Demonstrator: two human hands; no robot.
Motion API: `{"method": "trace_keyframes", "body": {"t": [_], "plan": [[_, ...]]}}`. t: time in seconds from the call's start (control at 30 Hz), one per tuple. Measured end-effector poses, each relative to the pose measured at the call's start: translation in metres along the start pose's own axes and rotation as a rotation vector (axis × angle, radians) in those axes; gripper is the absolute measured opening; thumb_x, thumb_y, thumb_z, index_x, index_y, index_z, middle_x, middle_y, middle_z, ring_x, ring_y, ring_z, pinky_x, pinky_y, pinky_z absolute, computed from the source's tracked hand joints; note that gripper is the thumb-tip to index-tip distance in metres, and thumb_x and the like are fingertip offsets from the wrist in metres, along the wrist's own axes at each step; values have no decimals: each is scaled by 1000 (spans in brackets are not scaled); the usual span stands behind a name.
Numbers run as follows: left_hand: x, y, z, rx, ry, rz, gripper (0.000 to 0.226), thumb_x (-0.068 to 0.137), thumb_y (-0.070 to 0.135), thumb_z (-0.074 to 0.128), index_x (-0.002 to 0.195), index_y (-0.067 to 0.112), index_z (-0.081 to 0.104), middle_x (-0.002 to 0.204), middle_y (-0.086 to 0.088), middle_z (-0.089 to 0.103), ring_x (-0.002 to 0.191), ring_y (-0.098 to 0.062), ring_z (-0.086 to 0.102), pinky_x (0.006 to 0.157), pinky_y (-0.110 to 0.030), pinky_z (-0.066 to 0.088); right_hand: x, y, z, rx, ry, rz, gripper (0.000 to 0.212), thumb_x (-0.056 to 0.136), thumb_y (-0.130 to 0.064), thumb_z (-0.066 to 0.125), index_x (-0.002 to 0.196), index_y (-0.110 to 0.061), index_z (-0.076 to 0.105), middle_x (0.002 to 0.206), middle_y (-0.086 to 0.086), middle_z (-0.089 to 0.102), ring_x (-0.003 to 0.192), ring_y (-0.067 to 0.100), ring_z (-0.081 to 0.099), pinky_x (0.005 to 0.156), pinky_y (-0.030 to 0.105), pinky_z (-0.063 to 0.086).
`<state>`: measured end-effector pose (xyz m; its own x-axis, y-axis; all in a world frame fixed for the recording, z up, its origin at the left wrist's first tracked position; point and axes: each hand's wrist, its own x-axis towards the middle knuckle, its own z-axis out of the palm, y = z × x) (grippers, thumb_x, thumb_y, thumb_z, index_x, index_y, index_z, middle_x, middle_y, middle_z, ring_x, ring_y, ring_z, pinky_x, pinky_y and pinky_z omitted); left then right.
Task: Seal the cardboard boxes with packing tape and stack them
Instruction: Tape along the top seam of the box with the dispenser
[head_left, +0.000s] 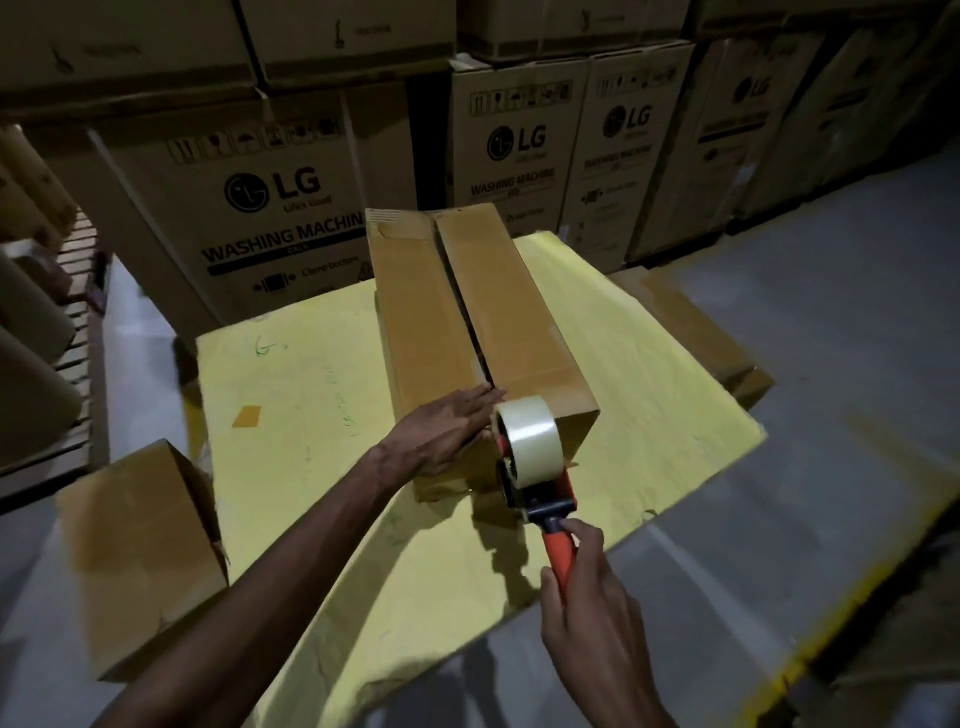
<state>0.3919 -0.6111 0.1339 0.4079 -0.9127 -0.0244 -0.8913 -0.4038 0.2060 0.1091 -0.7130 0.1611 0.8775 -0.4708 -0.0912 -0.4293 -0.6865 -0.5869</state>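
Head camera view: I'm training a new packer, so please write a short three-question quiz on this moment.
1. True or false: the left hand lies flat on the near end of the long box.
2. Which holds the tape dispenser by its orange handle? A) left hand B) right hand
3. Fill in: the long box rests on a ___ sheet.
Key: 1 true; 2 B; 3 yellow.

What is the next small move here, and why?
Probably draw the tape dispenser away along the open centre seam: the right hand grips its handle at the near end of the cardboard box, the left hand rests flat beside it, and the seam looks untaped.
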Motion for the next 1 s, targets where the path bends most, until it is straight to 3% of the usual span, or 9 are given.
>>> {"method": "trace_keyframes", "body": {"t": [0.1,0.23,0.37,0.47,0.53,0.63,0.77,0.87,1.0], "plan": [[0,1,4,34,-39,19,59,114,43,22,166,23,6,173,-1,2,159,-13,-1,130,-35,7,19,29,36,165,-18,135,50,98,-29,61,129,-38,21,97,-1,64,79,23,66,66,39,54],[-2,-6,18,35,-35,93,55,115,40,22,166,29,6,173,7,-5,159,-10,-10,129,-33,-2,34,39,71,339,-73,188,41,100,-30,61,122,-36,27,97,-1,68,75,7,63,59,25,49],[0,-4,18,46,6,129,56,114,28,29,167,27,8,173,5,0,159,-12,-4,128,-31,1,49,36,97,504,57,233,33,94,-45,68,120,-28,56,84,-9,71,68,0,63,52,16,42],[3,-5,11,16,56,113,59,109,16,37,166,22,19,172,2,10,158,-13,6,128,-30,9,66,32,111,539,122,218,20,94,-27,74,108,-17,64,83,-15,70,74,-12,63,57,16,45],[10,-6,3,-40,75,96,61,106,11,39,164,22,25,171,1,16,158,-15,13,128,-34,18,77,29,115,567,167,212,13,92,-13,75,100,-15,65,82,-12,69,69,-5,63,64,22,45],[22,-10,-2,-72,70,69,63,105,7,41,164,25,28,171,2,19,158,-15,16,127,-38,26,95,31,113,571,193,222,9,90,-4,73,99,-3,71,86,-4,69,75,1,59,64,15,39],[26,-22,7,-22,7,90,65,110,32,44,166,21,15,173,0,8,160,-19,8,128,-46,22,110,37,104,544,129,217,12,90,-8,73,95,-13,65,80,-12,65,70,1,58,61,9,39],[30,-27,10,10,36,76,68,107,15,48,166,27,17,172,6,8,160,-17,5,128,-45,18,116,41,99,486,168,157,13,85,-22,66,82,-14,56,66,-24,52,58,-5,58,53,12,35],[37,-29,14,39,72,24,69,106,13,48,165,30,18,172,8,12,160,-17,4,127,-47,17,125,39,103,468,157,206,11,90,-2,69,94,-9,60,76,-13,62,66,7,56,55,22,35]]}}
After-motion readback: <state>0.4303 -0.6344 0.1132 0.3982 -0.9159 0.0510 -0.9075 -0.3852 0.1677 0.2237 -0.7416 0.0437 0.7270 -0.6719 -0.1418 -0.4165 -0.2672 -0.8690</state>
